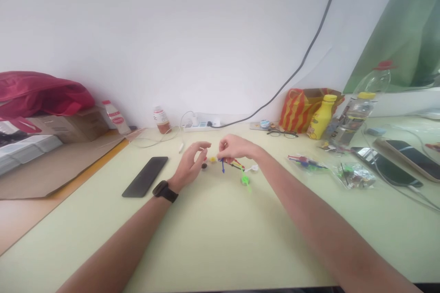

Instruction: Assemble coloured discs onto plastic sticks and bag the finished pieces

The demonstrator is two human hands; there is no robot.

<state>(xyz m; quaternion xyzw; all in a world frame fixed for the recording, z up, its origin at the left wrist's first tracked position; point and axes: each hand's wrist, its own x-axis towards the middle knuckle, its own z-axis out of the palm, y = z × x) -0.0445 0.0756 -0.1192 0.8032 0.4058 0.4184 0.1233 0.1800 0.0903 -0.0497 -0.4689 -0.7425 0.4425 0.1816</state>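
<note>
We are pinching a slim blue piece (pixel 223 165) between the thumb and fingertips of our right hand (pixel 235 147), its lower end pointing down over the middle of the pale table (pixel 206 242); our left hand (pixel 190 163) is hovering just to the left, its fingers curving forward and standing apart from the thumb; between and beneath the hands a yellow piece (pixel 212 159) and a round black piece (pixel 204 166) are lying; to the right of the blue piece, a white piece (pixel 253 168) is resting, while a bright green piece (pixel 245 180) is sitting nearer to us; we are wearing a dark watch (pixel 165 191) on the left wrist; farther left, a black phone (pixel 145 177) is lying flat; on the right, two clear packets (pixel 305 162) of coloured parts are resting side by side; at the far side, a power strip (pixel 197 126) is lying along the wall (pixel 206 32), and a yellow bottle (pixel 321 118) is standing beside a striped bag (pixel 294 110) on the right
</note>
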